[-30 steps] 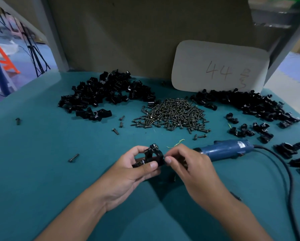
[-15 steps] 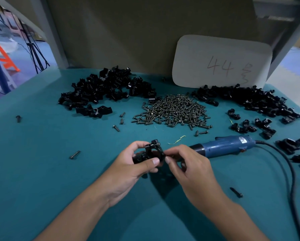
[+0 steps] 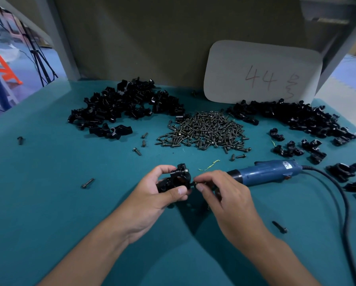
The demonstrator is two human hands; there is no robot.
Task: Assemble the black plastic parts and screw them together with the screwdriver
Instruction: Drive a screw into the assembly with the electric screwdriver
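My left hand (image 3: 152, 195) grips a black plastic clamp assembly (image 3: 176, 179) between thumb and fingers, just above the teal table. My right hand (image 3: 220, 195) pinches a small dark screw (image 3: 193, 183) at the clamp's right side. The blue electric screwdriver (image 3: 266, 172) lies on the table just behind my right hand, its black cord (image 3: 338, 195) trailing off to the right. A heap of screws (image 3: 204, 131) sits in the middle of the table. Piles of black plastic parts lie at the back left (image 3: 123, 106) and back right (image 3: 296, 118).
A white card marked 44 (image 3: 261, 73) leans on the back wall. Loose screws lie at the left (image 3: 87, 183), far left (image 3: 20, 139) and near right (image 3: 280, 227). Several separate black parts (image 3: 346, 170) sit along the right edge. A yellow-green thread (image 3: 210, 167) lies behind my hands.
My right hand's fingertips have drawn slightly away from the clamp, so the pinched screw shows at its side. My left hand still holds the clamp in the same place.
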